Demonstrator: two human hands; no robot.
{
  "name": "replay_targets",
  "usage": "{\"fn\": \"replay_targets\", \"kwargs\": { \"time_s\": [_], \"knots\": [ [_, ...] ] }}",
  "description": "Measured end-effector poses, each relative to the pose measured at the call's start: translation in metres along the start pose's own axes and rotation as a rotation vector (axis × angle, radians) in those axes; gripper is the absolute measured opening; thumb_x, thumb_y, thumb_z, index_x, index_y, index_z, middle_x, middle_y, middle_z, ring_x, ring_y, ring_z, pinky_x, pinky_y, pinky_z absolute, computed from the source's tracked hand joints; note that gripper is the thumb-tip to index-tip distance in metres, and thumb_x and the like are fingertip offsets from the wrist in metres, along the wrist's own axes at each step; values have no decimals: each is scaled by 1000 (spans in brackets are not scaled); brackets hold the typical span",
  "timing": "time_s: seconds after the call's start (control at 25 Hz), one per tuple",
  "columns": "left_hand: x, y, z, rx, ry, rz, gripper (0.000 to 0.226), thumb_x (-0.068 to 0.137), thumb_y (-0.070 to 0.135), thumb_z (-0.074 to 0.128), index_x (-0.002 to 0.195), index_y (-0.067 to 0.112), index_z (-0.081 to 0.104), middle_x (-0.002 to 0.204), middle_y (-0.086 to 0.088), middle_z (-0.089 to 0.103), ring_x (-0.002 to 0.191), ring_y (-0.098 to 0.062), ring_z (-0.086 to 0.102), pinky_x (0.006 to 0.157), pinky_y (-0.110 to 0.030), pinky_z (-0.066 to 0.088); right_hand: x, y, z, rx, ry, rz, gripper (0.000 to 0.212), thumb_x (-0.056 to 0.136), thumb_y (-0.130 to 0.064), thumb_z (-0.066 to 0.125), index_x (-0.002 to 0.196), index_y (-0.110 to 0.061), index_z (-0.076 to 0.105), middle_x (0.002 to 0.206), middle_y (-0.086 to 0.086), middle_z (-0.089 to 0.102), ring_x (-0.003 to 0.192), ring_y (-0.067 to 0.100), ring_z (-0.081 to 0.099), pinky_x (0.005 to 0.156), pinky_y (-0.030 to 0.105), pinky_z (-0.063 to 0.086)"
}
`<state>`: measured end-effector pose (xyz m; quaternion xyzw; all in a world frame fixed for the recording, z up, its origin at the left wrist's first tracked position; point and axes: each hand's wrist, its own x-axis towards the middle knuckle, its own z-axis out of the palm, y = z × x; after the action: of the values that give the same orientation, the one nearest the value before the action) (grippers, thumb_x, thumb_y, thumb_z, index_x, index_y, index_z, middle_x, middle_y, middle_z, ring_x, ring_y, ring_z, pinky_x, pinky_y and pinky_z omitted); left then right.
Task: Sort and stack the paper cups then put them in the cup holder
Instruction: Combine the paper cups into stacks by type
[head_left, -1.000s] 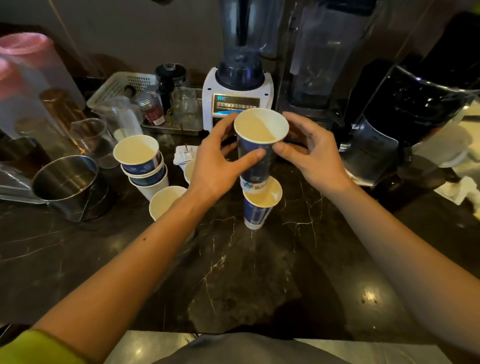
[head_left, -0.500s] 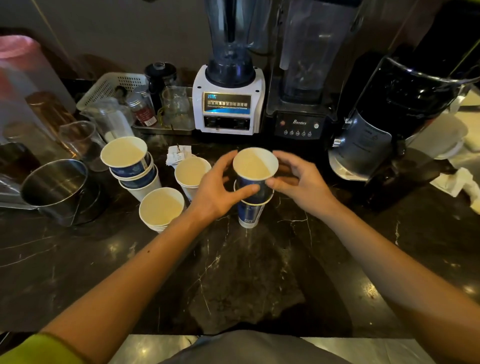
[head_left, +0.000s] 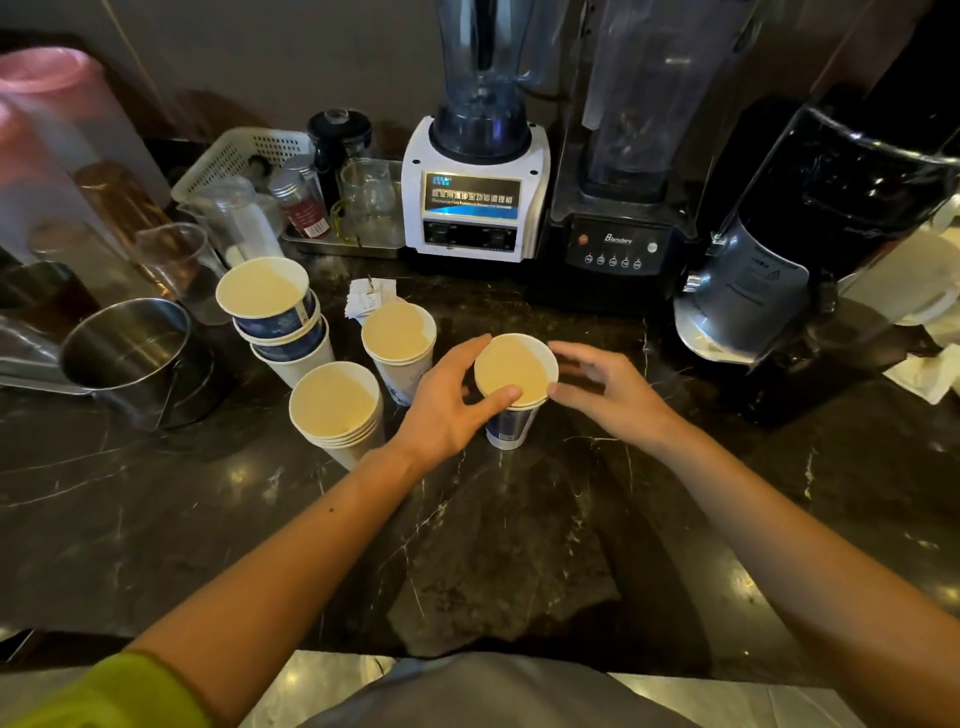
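The left hand (head_left: 447, 410) grips the rim of the nested blue-and-white paper cups (head_left: 514, 370). The right hand (head_left: 608, 396) is spread wide, thumb at the rim. Best to press straight down, seating the rims evenly.

I look down on a dark marble counter (head_left: 519, 545), white-veined and glossy with small bright reflections. Against the plain grey-brown wall (head_left: 260, 62) stand a white blender (head_left: 475, 208), a black blender (head_left: 618, 244) and a black-and-silver machine (head_left: 753, 291). Left of the white blender I see a metal tray (head_left: 343, 250) holding glass jars, a white plastic basket (head_left: 208, 166) behind it, and a steel pot (head_left: 156, 395) near the counter's left edge. The light is dim and warm.
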<state>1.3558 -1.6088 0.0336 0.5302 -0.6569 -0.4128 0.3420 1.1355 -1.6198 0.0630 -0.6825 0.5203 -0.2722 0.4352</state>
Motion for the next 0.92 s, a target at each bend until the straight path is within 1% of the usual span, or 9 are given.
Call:
{"fn": "replay_targets", "kwargs": {
  "time_s": [0.08, 0.16, 0.24, 0.36, 0.44, 0.56, 0.72, 0.8, 0.92],
  "knots": [
    [-2, 1, 1, 2, -1, 2, 74, 88, 43, 67, 150, 22, 32, 152, 2, 40, 136, -12, 40, 104, -29, 43, 9, -9, -4, 14, 8, -7, 53, 90, -13, 67, 139, -14, 50, 135, -7, 54, 118, -7, 51, 97, 18, 47],
    [-5, 5, 0, -36, -5, -3, 71, 91, 44, 62, 150, 23, 31, 152, 1, 40, 135, -7, 39, 104, -23, 40, 21, -19, -8, -8, 35, -33, 50, 91, -14, 66, 138, -13, 51, 136, -2, 56, 126, 3, 50, 105, 28, 43],
    [-13, 8, -10, -50, 63, 10, 61, 93, 43, 60, 147, 26, 37, 147, 2, 46, 130, -3, 44, 103, -23, 43, 37, -32, -3, -56, 40, -85, 52, 90, -16, 67, 139, -13, 50, 136, 0, 56, 128, 9, 49, 108, 30, 40],
    [-27, 12, -34, 15, 234, 54, 48, 93, 36, 62, 137, 27, 49, 136, 6, 55, 122, -4, 53, 101, -31, 49, 66, -47, 13, -135, 20, -115, 66, 86, -22, 73, 144, -15, 42, 139, 3, 53, 129, 12, 47, 109, 32, 38],
    [-37, 13, -53, 112, 347, 73, 48, 90, 31, 68, 134, 23, 52, 134, 4, 56, 120, -8, 53, 100, -36, 49, 88, -56, 33, -268, -60, -113, 85, 80, -30, 79, 149, -16, 32, 146, 7, 47, 134, 18, 43, 109, 35, 37],
    [-54, 4, -80, 274, 419, 106, 59, 81, 34, 76, 133, 22, 50, 138, 6, 50, 124, -9, 45, 105, -34, 42, 119, -66, 67, -541, -219, -135, 114, 67, -41, 86, 153, -14, 16, 155, 13, 30, 142, 27, 30, 111, 38, 28],
    [-85, -26, -95, 230, 453, -43, 104, 64, 46, 86, 147, 25, 29, 152, 1, 31, 140, -13, 28, 113, -32, 28, 147, -70, 98, -654, -384, -145, 129, 59, -41, 89, 154, -19, 4, 156, 15, 21, 142, 33, 25, 114, 43, 27],
    [-95, -43, -97, 141, 432, -136, 118, 59, 49, 88, 152, 25, 19, 154, 2, 29, 141, -12, 30, 114, -33, 29, 156, -69, 110, -684, -415, -143, 128, 57, -43, 89, 153, -18, 8, 153, 15, 26, 139, 32, 29, 113, 45, 30],
    [-94, -56, -93, -2, 376, -229, 116, 62, 47, 88, 151, 32, 15, 153, 6, 36, 136, -6, 37, 110, -33, 35, 159, -63, 115, -721, -370, -148, 109, 56, -44, 87, 144, -20, 27, 133, 10, 44, 123, 28, 43, 101, 46, 41]
  ]
}}
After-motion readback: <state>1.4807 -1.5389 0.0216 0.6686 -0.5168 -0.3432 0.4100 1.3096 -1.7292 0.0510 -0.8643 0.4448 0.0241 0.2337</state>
